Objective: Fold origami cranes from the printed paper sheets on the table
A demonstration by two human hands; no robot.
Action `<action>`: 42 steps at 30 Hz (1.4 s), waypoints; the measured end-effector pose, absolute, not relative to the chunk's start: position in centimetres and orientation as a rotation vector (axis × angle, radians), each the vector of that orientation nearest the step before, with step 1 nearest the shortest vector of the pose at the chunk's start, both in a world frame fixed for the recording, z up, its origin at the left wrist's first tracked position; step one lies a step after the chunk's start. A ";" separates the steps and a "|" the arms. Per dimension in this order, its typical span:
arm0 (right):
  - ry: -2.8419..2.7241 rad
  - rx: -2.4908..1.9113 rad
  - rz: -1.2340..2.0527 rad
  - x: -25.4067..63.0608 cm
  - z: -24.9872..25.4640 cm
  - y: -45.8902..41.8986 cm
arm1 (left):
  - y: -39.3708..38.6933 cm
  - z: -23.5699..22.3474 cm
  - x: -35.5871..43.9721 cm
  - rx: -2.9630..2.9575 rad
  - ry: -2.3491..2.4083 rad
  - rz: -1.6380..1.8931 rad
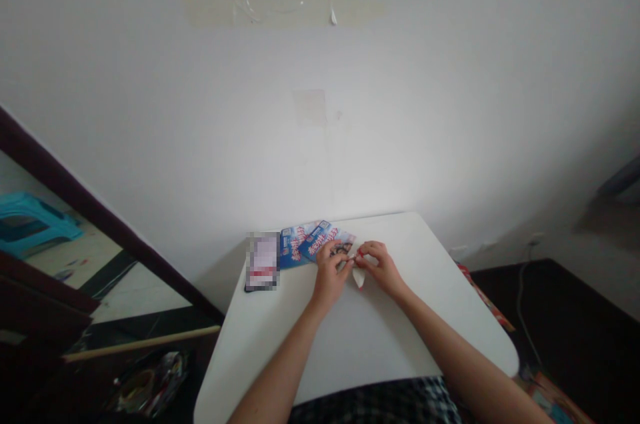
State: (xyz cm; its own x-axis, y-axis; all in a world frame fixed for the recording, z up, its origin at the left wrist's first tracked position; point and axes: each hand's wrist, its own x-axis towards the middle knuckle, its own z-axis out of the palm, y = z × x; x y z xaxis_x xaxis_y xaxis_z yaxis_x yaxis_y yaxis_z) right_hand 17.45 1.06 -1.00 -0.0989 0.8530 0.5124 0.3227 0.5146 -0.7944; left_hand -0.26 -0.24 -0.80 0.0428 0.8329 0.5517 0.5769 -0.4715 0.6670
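Observation:
Over the white table [380, 344], my left hand [330, 271] and my right hand [383, 269] meet with their fingertips almost together. Between them is a small white piece with red bits [359, 277]. It looks thin and hangs down below the fingers, pointed at its lower end. Both hands pinch it at the top; its exact kind is too small to make out. Just behind my left hand lie blue printed leaflets [295, 254] with red lettering, overlapping each other, partly covered by my fingers.
A phone-like item [263, 261], pixelated, lies at the table's left edge. The wall [400, 111] stands right behind the table. On the left are a mirror reflecting a blue stool [37, 217], a wooden stick [145, 343] and a bag [150, 384]. A cable [521, 297] hangs at the right.

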 end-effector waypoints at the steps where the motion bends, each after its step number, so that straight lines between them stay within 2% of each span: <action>1: -1.648 -1.003 0.613 17.4 -1.0 1.1 | -0.3 -0.7 -0.3 2.055 1.437 1.392; 42: -1.613 -1.025 0.595 17.2 -0.8 0.6 | 0.2 -0.5 -0.1 1.844 1.443 1.401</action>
